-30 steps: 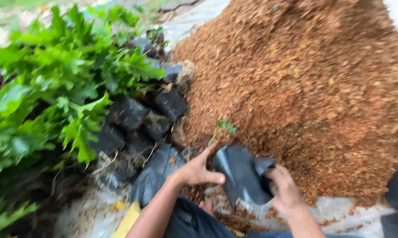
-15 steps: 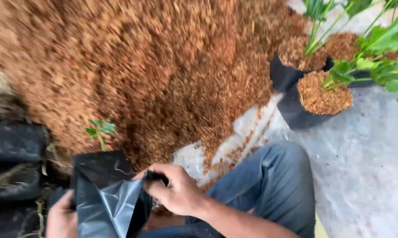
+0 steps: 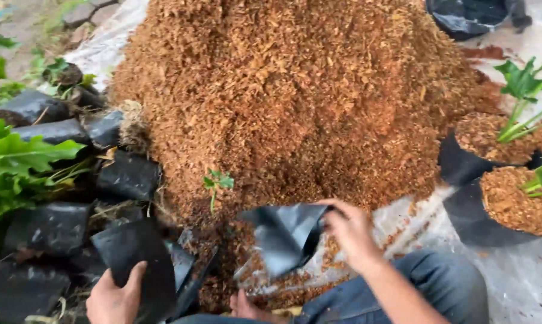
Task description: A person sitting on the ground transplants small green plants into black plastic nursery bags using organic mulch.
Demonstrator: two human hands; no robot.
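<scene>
My right hand (image 3: 350, 234) grips the rim of an empty black plastic grow bag (image 3: 284, 236), held up just in front of a big heap of brown coir mulch (image 3: 295, 102). My left hand (image 3: 113, 297) is at the lower left, closed on another flat black grow bag (image 3: 136, 252) lying among a stack of similar bags. A tiny green seedling (image 3: 217, 183) sticks out of the foot of the heap between the two hands. My bare foot (image 3: 247, 307) shows below the bag.
Filled black bags with green plants (image 3: 511, 198) stand at the right on a pale sheet (image 3: 523, 282). Several bagged plants with broad green leaves (image 3: 19, 162) lie at the left. A dark plastic bag (image 3: 469, 17) lies at the top right. My blue-trousered knee (image 3: 427, 288) is at bottom.
The view swung back to centre on the heap. My left hand left the bag it shared with the right and now grips a second bag at the lower left.
</scene>
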